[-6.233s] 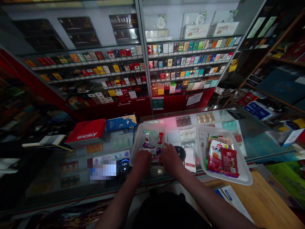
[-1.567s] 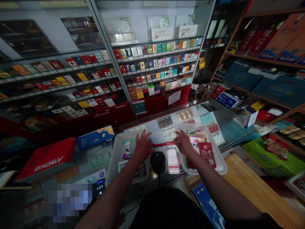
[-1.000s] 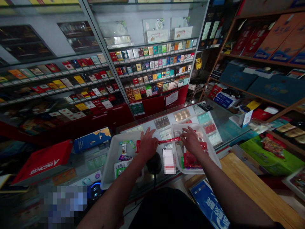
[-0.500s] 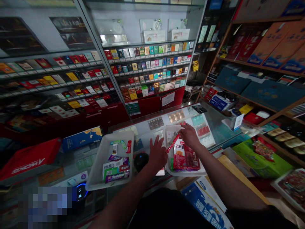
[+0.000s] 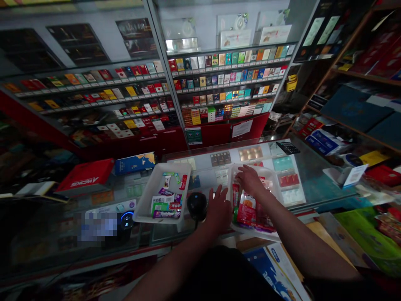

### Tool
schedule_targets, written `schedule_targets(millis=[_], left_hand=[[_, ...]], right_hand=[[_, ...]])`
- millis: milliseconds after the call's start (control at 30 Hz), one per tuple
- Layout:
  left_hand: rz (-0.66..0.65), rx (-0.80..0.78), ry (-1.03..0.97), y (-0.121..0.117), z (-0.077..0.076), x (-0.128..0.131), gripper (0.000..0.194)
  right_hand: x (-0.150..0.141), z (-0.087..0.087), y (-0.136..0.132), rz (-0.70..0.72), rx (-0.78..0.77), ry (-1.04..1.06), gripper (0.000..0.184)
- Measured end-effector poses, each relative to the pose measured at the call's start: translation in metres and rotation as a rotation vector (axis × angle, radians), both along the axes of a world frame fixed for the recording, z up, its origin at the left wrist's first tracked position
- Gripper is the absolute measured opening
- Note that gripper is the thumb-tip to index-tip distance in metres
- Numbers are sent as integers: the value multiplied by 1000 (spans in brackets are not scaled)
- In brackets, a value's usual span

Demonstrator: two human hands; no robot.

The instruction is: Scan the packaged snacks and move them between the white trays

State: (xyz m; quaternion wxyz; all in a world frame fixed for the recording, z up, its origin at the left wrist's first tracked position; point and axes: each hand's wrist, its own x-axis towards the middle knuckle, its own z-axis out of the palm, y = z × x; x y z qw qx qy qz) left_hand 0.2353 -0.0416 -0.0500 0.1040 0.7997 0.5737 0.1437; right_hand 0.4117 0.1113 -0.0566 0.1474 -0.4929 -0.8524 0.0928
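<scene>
My right hand (image 5: 249, 180) hovers palm down inside the right white tray (image 5: 278, 184), fingers spread above red snack packets (image 5: 249, 211) and a thin red packet (image 5: 235, 195) lying at the tray's left side. My left hand (image 5: 219, 209) is open, fingers apart, resting on the glass counter (image 5: 313, 184) between the two trays, beside a black round device (image 5: 196, 205). The left white tray (image 5: 150, 196) holds several small packets, among them a red one (image 5: 183, 182).
Behind the counter stand glass cabinets with rows of cigarette packs (image 5: 225, 79). A red box (image 5: 86, 177) and a blue carton (image 5: 134, 163) lie at the counter's left. A calculator (image 5: 288, 147) sits far right. Wooden shelves (image 5: 360, 75) with boxes fill the right.
My right hand carried the thin red packet from between the trays into the right tray and let it go. My left hand left the left tray and came to the counter.
</scene>
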Motion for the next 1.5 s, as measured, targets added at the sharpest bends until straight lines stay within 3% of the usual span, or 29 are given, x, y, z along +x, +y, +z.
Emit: schedule_targets(millis=[267,667,833,1033,1200,1500], left_hand=[[95,124,3,-7,20,-46,11],[316,163,86,-20,33,-178,19],[366,115,153,-27,38,-232,19],[422,54,263,-29,21,-287,22],[387,-33,379,-30,2,-323,26],[223,-121,458,-22,-21,-355,30]], right_hand=[[-45,21,-16,76,6,-44,21],[-147,48,-47,176,-2,-4,17],[-190,48,-56,226,-22,-19,18],[-240,40,-69,289,-25,-70,21],[-277,31,-83,339,-25,-131,22],[-323,-8,-100,359,-81,-254,25]])
